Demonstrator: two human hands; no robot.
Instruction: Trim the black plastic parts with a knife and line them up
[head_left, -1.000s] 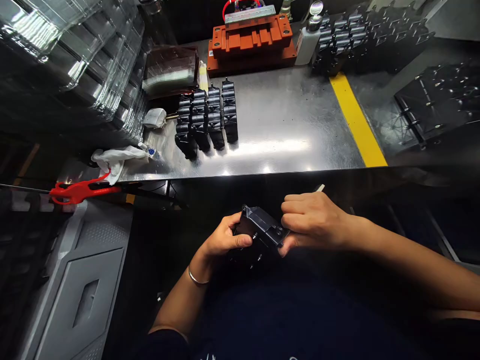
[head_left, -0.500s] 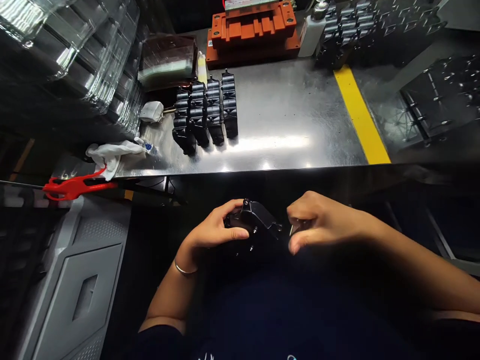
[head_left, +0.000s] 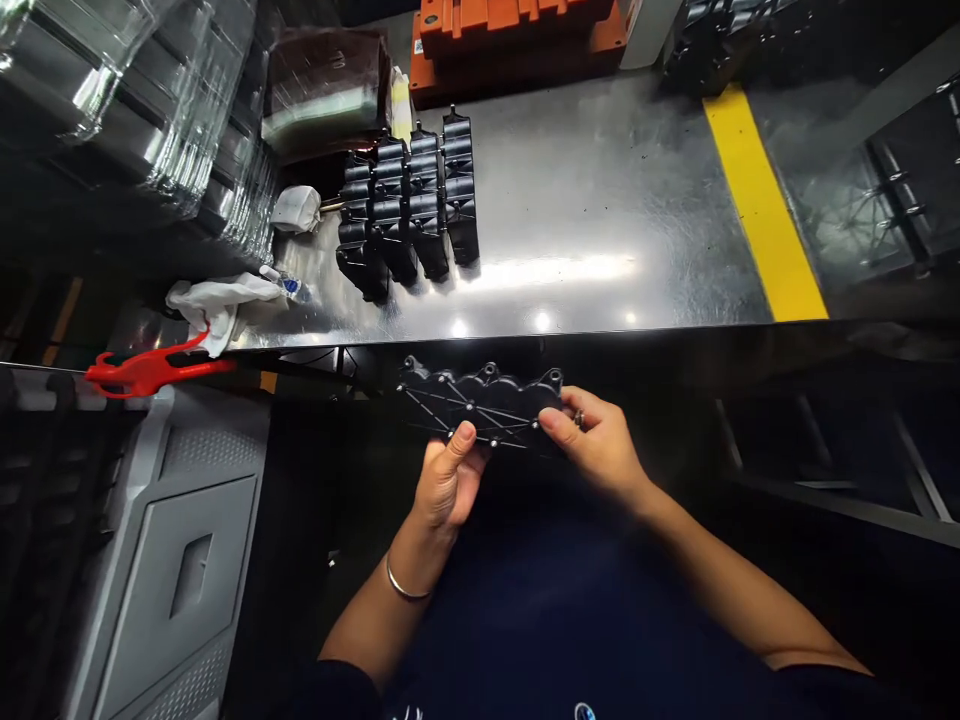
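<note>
- Turned since half a second ago: black plastic housing (head_left: 495, 405), edge-on to the camera then, now with its long, pin-studded face showing at the centre of the frame, just below the bench edge. Brought back into contact with its right end: right hand (head_left: 604, 440), clear of it then.
- Stretched across the upper half of the frame: shiny steel bench top (head_left: 570, 220).
- Piled at upper left: film-wrapped stack (head_left: 187, 150).
- Placed at lower left: grey plastic case (head_left: 169, 590) with a recessed panel.
- Cut off by the top edge: orange fixture block (head_left: 510, 50).
- Lined up left of centre on the bench: four black housings (head_left: 426, 205), close side by side.
- Lying behind that row, upper left: brown packet (head_left: 326, 90).
- Crossing the bench at right: yellow strip (head_left: 765, 215).
- Curled round the lower edge of the held housing: left hand (head_left: 446, 490), thumb on the face, fingers partly hidden behind.
- Closed on the opposite end: right hand, thumb in front, fingers behind.
- Jutting past the bench edge, left: red-handled tool (head_left: 154, 372), beside white cloth (head_left: 214, 300).
- Worn on the left wrist: silver bangle (head_left: 405, 588).
</note>
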